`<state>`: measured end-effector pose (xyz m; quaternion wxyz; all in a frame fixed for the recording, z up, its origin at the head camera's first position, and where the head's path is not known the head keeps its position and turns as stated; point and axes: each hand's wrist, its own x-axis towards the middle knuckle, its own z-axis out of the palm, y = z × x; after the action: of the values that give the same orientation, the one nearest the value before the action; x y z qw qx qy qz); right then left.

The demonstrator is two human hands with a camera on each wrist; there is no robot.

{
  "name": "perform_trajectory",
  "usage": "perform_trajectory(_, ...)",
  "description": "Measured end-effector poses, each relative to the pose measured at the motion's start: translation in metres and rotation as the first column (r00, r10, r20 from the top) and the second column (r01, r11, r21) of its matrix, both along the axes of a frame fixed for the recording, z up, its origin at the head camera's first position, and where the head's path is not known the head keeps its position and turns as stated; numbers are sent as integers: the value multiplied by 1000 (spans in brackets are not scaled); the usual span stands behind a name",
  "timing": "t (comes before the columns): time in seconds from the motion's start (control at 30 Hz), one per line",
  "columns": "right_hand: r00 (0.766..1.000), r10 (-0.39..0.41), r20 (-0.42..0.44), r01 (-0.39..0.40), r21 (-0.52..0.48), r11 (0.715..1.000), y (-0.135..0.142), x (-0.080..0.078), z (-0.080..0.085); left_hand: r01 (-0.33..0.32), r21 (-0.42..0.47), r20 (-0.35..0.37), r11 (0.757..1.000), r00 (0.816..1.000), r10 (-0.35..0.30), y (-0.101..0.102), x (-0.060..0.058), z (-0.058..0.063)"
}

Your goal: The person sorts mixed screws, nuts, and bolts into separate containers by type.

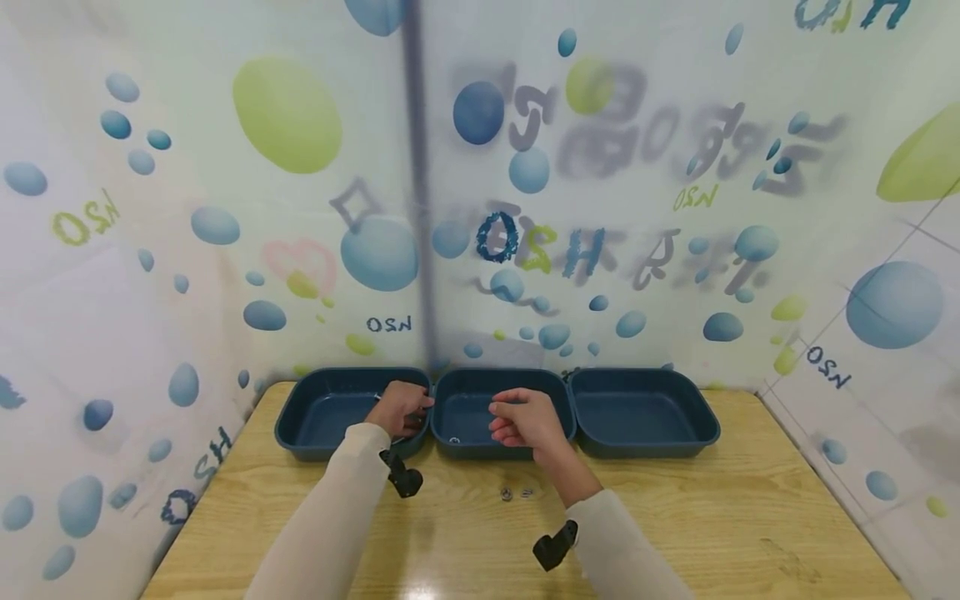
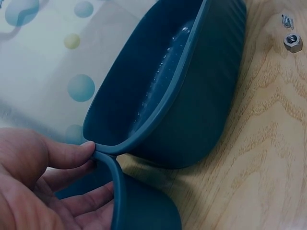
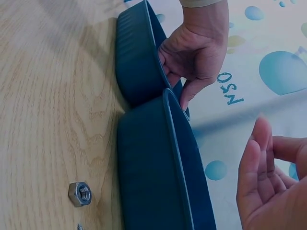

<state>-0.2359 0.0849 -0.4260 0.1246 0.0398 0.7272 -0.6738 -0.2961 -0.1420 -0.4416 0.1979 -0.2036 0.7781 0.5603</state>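
Observation:
My left hand (image 1: pixel 402 408) is at the right end of the left blue bin (image 1: pixel 300 446). In the left wrist view, its thumb (image 2: pixel 79 154) rests on the rim where two bins meet, with the other fingers inside against the wall, gripping that edge. My right hand (image 1: pixel 528 421) hovers over the middle blue bin (image 1: pixel 487 451), fingers loosely curled; nothing shows between them. A hex nut (image 3: pixel 80 194) lies on the table in front of the middle bin. Beside it are small screws (image 2: pixel 287 21), whose exact shape is hard to make out.
A third blue bin (image 1: pixel 645 451) stands at the right, in line with the others. Inside the middle bin lies a small ring-like metal piece (image 1: pixel 454 440). The bins stand on a wooden table (image 1: pixel 465 542), before a patterned curtain (image 1: pixel 637 192).

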Motion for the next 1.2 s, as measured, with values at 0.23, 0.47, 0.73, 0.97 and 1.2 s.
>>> perform_trajectory(0.23, 1000, 24, 11, -24, 1, 1000, 1, 5, -5, -14, -6, -11, 1000, 1000, 14, -4, -3, -8)
perform_trajectory(0.47, 1000, 22, 4, -22, 44, 999, 5, 16, -14, -30, -3, -13, 1000, 999, 30, -7, -2, -9)
perform_trajectory(0.73, 999, 16, 28, -17, 31, 999, 16, 27, -31, -9, -2, -1, 1000, 1000, 9, -5, -3, -8)
perform_trajectory(0.97, 999, 28, 36, -30, 48, 998, 22, 36, -48, -7, 7, -7, 1000, 1000, 7, -2, -4, -8)
perform_trajectory(1.2, 998, 18, 59, -23, 79, 997, 24, 45, -65, -3, 14, -9, 1000, 1000, 3, -2, -3, -7)
